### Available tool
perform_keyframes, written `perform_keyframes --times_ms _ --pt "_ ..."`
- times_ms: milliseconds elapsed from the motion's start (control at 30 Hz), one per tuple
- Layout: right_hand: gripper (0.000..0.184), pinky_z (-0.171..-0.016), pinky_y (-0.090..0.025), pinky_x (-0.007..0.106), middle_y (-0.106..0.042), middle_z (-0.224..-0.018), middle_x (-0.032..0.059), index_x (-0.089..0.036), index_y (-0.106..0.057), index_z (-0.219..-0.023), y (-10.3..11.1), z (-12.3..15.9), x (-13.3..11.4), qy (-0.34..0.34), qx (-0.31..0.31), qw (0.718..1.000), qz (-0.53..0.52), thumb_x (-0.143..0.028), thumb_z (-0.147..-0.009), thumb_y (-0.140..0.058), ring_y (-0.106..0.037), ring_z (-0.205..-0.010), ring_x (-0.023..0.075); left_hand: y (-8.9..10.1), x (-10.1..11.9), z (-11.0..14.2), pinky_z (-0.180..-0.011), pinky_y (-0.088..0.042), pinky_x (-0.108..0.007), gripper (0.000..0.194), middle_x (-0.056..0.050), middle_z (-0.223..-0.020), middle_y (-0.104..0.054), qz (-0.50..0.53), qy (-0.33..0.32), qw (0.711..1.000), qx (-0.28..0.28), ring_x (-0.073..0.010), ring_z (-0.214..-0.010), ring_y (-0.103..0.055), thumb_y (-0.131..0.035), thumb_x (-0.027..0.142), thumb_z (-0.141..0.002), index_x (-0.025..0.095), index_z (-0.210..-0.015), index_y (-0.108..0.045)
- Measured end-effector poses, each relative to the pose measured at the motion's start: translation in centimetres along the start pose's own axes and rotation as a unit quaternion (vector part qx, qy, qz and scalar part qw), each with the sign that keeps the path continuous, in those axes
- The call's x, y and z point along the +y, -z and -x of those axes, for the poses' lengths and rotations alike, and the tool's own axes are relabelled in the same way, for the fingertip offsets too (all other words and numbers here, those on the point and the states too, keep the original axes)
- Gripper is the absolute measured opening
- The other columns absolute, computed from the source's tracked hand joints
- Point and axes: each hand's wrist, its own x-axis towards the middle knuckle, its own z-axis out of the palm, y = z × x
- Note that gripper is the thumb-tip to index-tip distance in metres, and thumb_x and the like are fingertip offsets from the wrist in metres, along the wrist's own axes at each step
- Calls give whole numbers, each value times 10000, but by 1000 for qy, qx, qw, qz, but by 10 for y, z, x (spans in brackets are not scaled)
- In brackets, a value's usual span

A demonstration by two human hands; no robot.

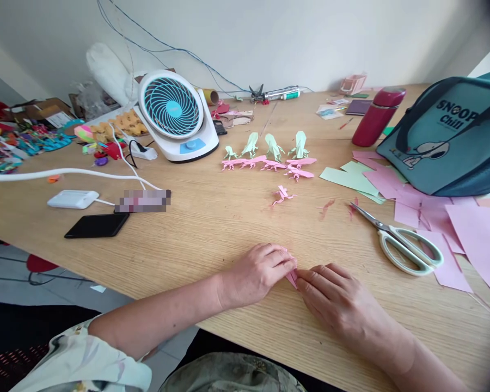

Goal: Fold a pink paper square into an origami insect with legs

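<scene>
Between my two hands, low over the wooden table, is a small folded piece of pink paper (292,279), mostly covered by the fingers. My left hand (262,272) is closed on its upper left part, fingertips pressed together. At its right edge my right hand (330,294) pinches the paper with thumb and fingers. Beyond the hands stands a pink origami figure (283,194) with thin legs. Farther back, several pink origami insects (274,165) line up before several pale green ones (273,147). White-handled scissors (408,247) lie to the right, blades pointing away to the left.
Pink paper sheets (484,234) and green sheets (347,181) spread along the right, beside a teal bag (449,141) and a red bottle (378,117). A white fan (175,114) stands back left. A black phone (97,225), white charger (73,198) and cables lie at left.
</scene>
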Motion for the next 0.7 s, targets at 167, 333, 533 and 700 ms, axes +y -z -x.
perform_keyframes --times_ms 167,333,533,700 --pt "194 -692 -445 374 -699 -877 122 -93 -673 -1008 -2 2 -2 10 10 1000 12 -59 -961 -488 -621 -799 224 2 2 0 -961 -503 -359 294 -114 -1177 -681 -61 -31 998 -15 -222 -1159 -586 -427 192 -1020 103 -1244 -595" --pt "153 -708 -447 374 -702 -947 128 -86 -673 -954 -8 4 -3 -3 11 1000 18 -45 -933 -526 -614 -808 221 0 6 -1 -966 -518 -351 302 -127 -1229 -675 -140 -49 989 -1 -227 -1168 -604 -421 164 -1010 72 -1225 -612" --pt "224 -695 -451 368 -701 -969 140 -63 -679 -1063 -10 1 -4 -26 7 998 53 -63 -944 -489 -611 -829 234 -4 11 -9 -1077 -464 -380 348 -188 -1293 -646 -196 -19 979 -48 -251 -1249 -589 -382 116 -992 28 -1261 -586" --pt "270 -672 -451 361 -690 -908 133 -79 -696 -1065 -9 -3 -3 -39 6 997 63 -125 -981 -443 -604 -810 236 -6 7 -19 -1011 -510 -372 331 -175 -1230 -674 -173 -12 983 -55 -250 -1199 -616 -382 104 -989 26 -1230 -596"
